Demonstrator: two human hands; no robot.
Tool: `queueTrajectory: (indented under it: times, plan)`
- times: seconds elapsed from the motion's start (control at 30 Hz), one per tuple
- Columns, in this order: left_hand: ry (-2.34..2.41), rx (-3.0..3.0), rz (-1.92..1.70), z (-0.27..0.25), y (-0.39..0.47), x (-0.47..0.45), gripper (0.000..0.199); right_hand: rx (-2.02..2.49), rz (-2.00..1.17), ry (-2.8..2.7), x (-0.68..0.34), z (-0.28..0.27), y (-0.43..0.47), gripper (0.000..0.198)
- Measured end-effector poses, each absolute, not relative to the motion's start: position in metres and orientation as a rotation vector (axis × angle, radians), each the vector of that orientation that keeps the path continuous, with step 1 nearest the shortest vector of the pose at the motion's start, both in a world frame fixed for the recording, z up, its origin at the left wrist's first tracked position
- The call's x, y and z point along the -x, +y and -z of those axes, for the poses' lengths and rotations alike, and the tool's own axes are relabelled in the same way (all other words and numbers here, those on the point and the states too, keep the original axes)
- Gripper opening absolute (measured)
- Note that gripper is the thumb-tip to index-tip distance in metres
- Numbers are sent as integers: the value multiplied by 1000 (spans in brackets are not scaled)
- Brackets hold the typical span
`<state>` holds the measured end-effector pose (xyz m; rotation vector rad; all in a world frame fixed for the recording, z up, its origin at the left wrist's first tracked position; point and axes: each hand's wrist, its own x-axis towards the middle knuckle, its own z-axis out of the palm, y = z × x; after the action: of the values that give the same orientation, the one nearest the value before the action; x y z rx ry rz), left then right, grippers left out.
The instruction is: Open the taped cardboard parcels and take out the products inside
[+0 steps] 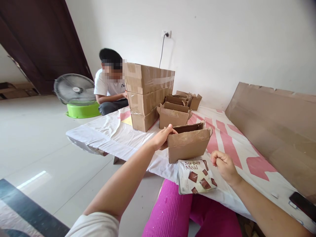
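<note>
An open-topped cardboard box (189, 146) stands on the cloth-covered table close to my knees. My left hand (163, 136) is closed on its left end, fingers at the upper edge. Just in front of the box lies a pouch printed "Super Meal" (197, 177), with brown squares on its front. It sits at the table's near edge, and another layer shows at its left side. To the right of the box and pouch, my right hand (224, 166) is curled into a fist, apart from both, with nothing showing in it. The inside of the box is mostly hidden.
Behind the box are several open cardboard boxes (174, 115). Taped boxes (150, 95) are stacked to their left. A person (110, 82) crouches beyond the stack, beside a fan (75, 89). A large cardboard sheet (274, 131) leans at right, near a phone (303, 204).
</note>
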<state>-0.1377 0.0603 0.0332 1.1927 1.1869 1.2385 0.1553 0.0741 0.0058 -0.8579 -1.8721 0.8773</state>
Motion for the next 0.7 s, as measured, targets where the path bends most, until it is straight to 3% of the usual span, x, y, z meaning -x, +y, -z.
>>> queueTrajectory:
  times: [0.13, 0.23, 0.43, 0.57, 0.7]
  plan:
    - [1118, -1234, -1192, -32, 57, 134, 68, 907, -907, -1969, -160, 5, 74, 15]
    - [1089, -1614, -1133, -31, 51, 132, 65, 867, -927, -2079, -164, 5, 71, 18]
    - [1308, -2121, -987, -30, 39, 117, 9, 800, -710, -2106, -167, 8, 65, 17]
    - [1587, -2077, -996, -30, 36, 104, 32, 707, -663, -2196, -168, 26, 56, 23]
    - [1870, -1778, -1159, -31, 41, 97, 95, 804, -790, -2206, -168, 45, 45, 23]
